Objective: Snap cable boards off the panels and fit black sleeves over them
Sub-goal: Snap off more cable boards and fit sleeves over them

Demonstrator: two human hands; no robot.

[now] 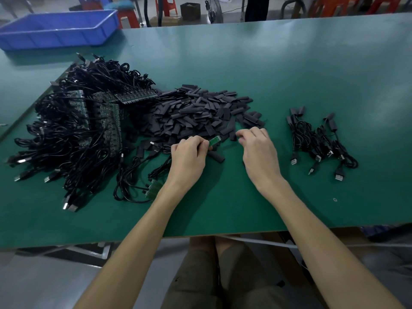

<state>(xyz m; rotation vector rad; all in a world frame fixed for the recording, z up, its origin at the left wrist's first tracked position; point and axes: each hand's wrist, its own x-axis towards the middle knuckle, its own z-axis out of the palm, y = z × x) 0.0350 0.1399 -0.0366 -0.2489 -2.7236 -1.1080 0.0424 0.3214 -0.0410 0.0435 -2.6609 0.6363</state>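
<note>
table [289, 85]: green | sleeves [196, 112]: black | board [215, 140]: green | bin [58, 30]: blue

matt black sleeves [196, 114], smooth green table [289, 81], blue plastic bin [58, 32]

Green table [289, 63] — blue bin [55, 30] atop; red stool [128, 17] behind.

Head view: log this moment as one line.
step: sleeving | left grip: pinches board | right grip: at sleeve pile, hold unclear | sleeved cables: far right
</note>
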